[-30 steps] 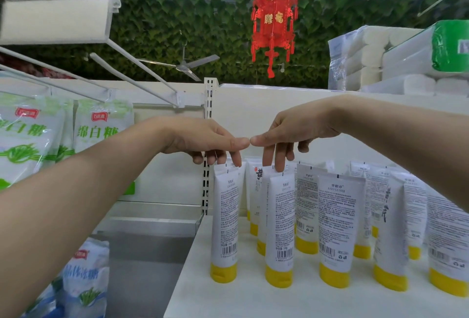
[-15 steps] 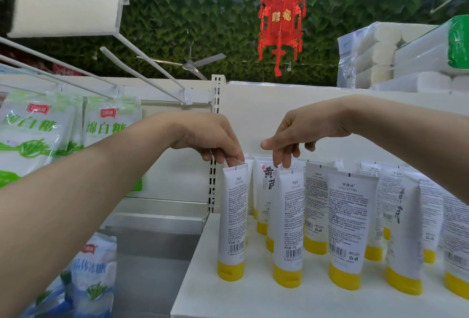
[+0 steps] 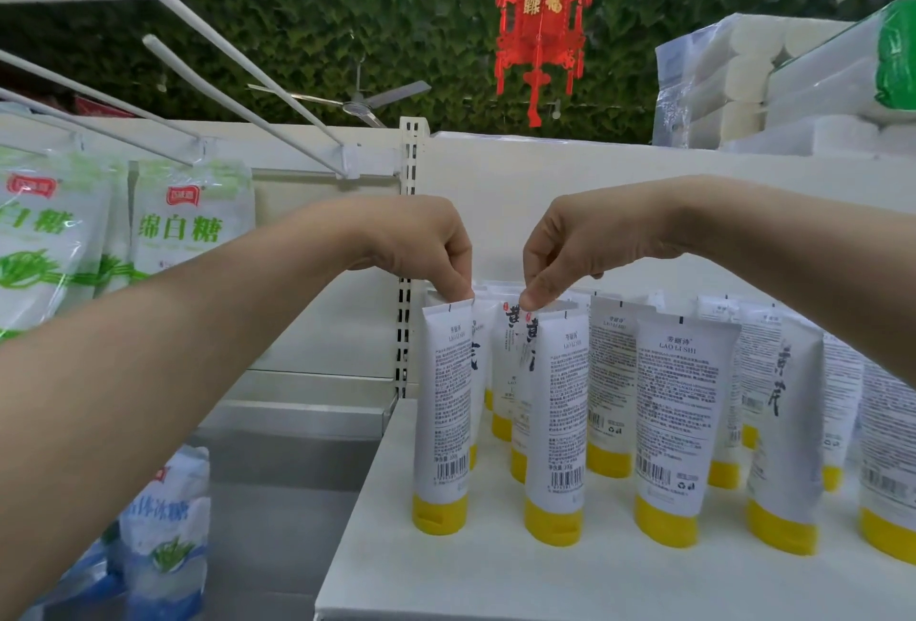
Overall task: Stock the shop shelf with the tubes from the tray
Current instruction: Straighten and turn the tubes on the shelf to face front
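Observation:
Several white tubes with yellow caps stand cap-down in rows on the white shelf (image 3: pixel 495 581). My left hand (image 3: pixel 421 248) pinches the top edge of the front-left tube (image 3: pixel 443 412). My right hand (image 3: pixel 570 248) pinches the top of the tube beside it (image 3: pixel 555 422). Both tubes stand upright with their caps on the shelf. More tubes (image 3: pixel 669 412) fill the rows to the right and behind. No tray is in view.
Bags of white sugar (image 3: pixel 193 223) hang from white hooks (image 3: pixel 238 94) at the left. A lower metal shelf (image 3: pixel 277 471) holds rock-sugar bags (image 3: pixel 163 536). Packs of toilet rolls (image 3: pixel 733 75) sit on top at the right. A red lantern (image 3: pixel 540 20) hangs overhead.
Both hands dropped from touching fingertips above the tubes to the tops of the two front tubes and now pinch them. The view shifted closer and slightly leftward.

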The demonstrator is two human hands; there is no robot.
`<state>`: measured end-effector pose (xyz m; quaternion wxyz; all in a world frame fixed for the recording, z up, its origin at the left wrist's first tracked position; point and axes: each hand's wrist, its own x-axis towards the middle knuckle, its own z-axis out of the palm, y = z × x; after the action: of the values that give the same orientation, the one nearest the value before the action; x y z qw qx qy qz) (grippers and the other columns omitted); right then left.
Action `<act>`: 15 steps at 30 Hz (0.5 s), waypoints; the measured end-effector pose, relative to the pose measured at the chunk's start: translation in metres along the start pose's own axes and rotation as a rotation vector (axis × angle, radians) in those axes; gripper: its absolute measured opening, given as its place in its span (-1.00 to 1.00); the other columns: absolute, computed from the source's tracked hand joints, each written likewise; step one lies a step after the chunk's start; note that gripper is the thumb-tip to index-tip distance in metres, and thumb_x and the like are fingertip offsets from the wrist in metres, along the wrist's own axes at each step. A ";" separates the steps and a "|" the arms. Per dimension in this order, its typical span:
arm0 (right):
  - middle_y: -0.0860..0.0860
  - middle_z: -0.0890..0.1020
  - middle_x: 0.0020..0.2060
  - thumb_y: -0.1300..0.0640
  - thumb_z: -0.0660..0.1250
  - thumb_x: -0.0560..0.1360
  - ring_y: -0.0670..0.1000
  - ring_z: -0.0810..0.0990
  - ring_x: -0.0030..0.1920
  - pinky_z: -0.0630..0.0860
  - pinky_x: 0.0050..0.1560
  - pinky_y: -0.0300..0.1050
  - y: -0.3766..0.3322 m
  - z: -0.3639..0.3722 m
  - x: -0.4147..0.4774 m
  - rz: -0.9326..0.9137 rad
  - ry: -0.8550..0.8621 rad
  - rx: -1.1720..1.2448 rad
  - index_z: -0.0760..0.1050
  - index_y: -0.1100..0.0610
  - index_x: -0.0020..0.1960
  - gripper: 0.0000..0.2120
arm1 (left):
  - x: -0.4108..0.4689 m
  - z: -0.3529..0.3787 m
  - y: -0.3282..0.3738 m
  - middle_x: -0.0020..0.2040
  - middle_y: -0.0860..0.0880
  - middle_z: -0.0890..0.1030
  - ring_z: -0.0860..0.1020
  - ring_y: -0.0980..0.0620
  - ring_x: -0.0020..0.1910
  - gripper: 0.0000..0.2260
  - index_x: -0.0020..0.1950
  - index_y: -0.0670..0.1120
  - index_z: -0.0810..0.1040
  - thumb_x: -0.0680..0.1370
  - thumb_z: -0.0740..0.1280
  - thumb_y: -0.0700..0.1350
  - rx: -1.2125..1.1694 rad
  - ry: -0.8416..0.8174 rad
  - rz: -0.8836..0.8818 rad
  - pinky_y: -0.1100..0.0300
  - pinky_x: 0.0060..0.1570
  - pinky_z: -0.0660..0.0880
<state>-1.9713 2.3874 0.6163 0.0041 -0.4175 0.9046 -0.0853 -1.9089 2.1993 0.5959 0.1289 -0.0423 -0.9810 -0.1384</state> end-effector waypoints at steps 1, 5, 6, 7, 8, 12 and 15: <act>-0.11 0.62 -0.33 0.00 0.54 0.38 -0.12 0.45 -0.27 0.38 -0.18 -0.16 -0.001 0.001 0.001 -0.010 0.005 0.001 0.67 0.10 -0.14 -0.82 | 0.000 0.000 0.001 -0.38 0.14 0.60 0.52 0.10 -0.22 -0.87 -0.20 -0.08 0.68 0.42 0.53 -0.03 0.011 0.004 -0.001 0.18 -0.11 0.45; -0.08 0.67 -0.26 0.05 0.59 0.33 -0.05 0.53 -0.19 0.44 -0.09 -0.10 -0.005 0.003 0.005 -0.007 0.028 -0.005 0.62 0.03 -0.10 -0.79 | -0.003 -0.001 0.003 -0.23 0.03 0.66 0.56 0.03 -0.11 -0.87 -0.21 -0.06 0.68 0.42 0.52 -0.02 0.031 0.004 -0.017 0.07 0.04 0.51; -0.06 0.68 -0.23 0.03 0.59 0.32 -0.05 0.54 -0.17 0.44 -0.09 -0.10 -0.006 0.002 0.004 0.011 0.031 -0.015 0.62 0.03 -0.06 -0.75 | -0.003 0.000 0.004 -0.20 0.01 0.66 0.56 0.02 -0.09 -0.87 -0.21 -0.06 0.68 0.42 0.52 -0.02 0.032 0.007 -0.022 0.06 0.05 0.52; -0.04 0.70 -0.19 0.02 0.59 0.32 -0.06 0.55 -0.17 0.44 -0.10 -0.11 -0.008 0.002 0.003 0.026 0.028 -0.029 0.62 0.04 -0.03 -0.72 | -0.004 0.000 0.004 -0.20 0.01 0.67 0.56 0.02 -0.09 -0.87 -0.22 -0.06 0.68 0.42 0.52 -0.02 0.030 0.010 -0.024 0.07 0.04 0.51; -0.02 0.71 -0.16 0.00 0.58 0.33 -0.07 0.54 -0.16 0.43 -0.12 -0.12 -0.008 0.000 0.002 0.039 0.019 -0.044 0.63 0.04 -0.01 -0.71 | -0.004 0.000 0.004 -0.21 0.02 0.66 0.56 0.03 -0.10 -0.87 -0.23 -0.06 0.67 0.42 0.52 -0.02 0.022 0.012 -0.024 0.08 0.03 0.51; -0.03 0.71 -0.10 -0.04 0.55 0.36 -0.08 0.53 -0.13 0.44 -0.12 -0.13 -0.009 -0.005 -0.003 0.085 -0.014 -0.117 0.69 0.01 -0.05 -0.78 | -0.005 0.000 0.001 -0.33 0.11 0.63 0.54 0.09 -0.18 -0.87 -0.25 -0.07 0.67 0.42 0.53 -0.05 -0.003 0.035 -0.014 0.15 -0.05 0.50; -0.02 0.71 -0.07 -0.06 0.55 0.35 -0.06 0.54 -0.08 0.48 -0.07 -0.12 -0.009 -0.008 -0.006 0.121 -0.012 -0.131 0.70 0.01 -0.09 -0.80 | -0.005 0.001 0.001 -0.41 0.15 0.60 0.52 0.12 -0.24 -0.88 -0.26 -0.08 0.67 0.42 0.52 -0.07 -0.006 0.044 -0.008 0.19 -0.11 0.47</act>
<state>-1.9615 2.3873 0.6254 -0.0126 -0.3621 0.9318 -0.0229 -1.9044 2.2002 0.5944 0.1498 -0.0355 -0.9777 -0.1427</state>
